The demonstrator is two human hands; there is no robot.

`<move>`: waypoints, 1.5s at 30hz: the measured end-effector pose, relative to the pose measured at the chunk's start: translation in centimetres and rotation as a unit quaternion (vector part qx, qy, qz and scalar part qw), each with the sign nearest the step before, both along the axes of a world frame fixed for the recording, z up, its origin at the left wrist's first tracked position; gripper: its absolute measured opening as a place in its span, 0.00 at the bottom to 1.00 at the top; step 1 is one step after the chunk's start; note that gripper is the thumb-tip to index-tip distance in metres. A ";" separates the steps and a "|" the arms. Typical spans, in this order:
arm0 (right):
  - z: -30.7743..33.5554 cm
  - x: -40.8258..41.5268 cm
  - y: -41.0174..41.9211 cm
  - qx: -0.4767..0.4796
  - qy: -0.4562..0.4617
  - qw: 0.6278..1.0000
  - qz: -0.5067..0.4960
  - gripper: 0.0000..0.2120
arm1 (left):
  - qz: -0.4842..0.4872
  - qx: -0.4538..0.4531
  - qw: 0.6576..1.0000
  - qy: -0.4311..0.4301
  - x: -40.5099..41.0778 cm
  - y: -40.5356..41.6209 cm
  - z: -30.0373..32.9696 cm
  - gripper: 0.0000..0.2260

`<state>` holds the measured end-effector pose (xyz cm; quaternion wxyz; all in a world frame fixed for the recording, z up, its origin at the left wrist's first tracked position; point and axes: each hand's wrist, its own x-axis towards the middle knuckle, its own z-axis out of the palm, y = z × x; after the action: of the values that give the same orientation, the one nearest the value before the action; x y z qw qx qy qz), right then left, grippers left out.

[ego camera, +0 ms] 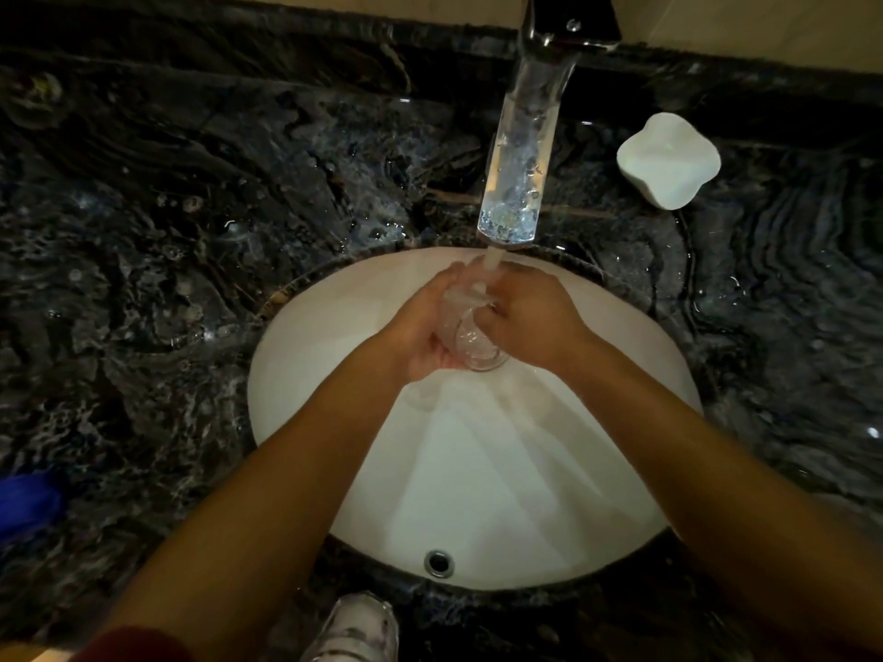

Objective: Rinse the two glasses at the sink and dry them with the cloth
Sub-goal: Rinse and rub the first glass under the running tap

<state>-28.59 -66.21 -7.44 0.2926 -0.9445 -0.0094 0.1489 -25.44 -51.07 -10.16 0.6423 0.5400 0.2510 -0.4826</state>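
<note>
the white sink [478, 494] lies nearest. above it the left hand [420, 336] wraps the glass [470, 336] in a closed grip, tilted under the tap [518, 174] stream; the right hand [530, 317] presses its side, fingers partly inside, i judge. wet glass could slip and chip on the basin. a blue cloth [28, 506] sits far left on the surface [143, 231]. second glass unseen.

I looked for words and numbers and found none that I could read. The tap [518, 150], the white dish [668, 160] beside it, the sink [478, 470], the dark stone top [191, 231] and the glass [470, 332] all showed no letters, names or signs.
</note>
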 end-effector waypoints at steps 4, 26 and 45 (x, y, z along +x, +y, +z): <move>0.0 0.3 -0.6 0.143 0.163 0.969 -0.118 0.16 | 0.005 0.049 0.999 -0.010 -0.5 -0.9 -0.2 0.21; -2.9 -0.7 1.2 0.273 0.369 0.824 -0.332 0.12 | 0.088 0.109 0.960 -0.241 -0.7 -0.8 1.0 0.03; -3.3 1.1 1.3 0.190 0.028 0.965 -0.180 0.10 | 0.012 0.192 0.967 -0.167 -0.6 -0.2 3.1 0.15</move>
<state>-27.46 -64.88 -10.77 0.4885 -0.8534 0.1405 0.1154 -26.03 -51.23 -7.02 0.5652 0.7232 0.2346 -0.3202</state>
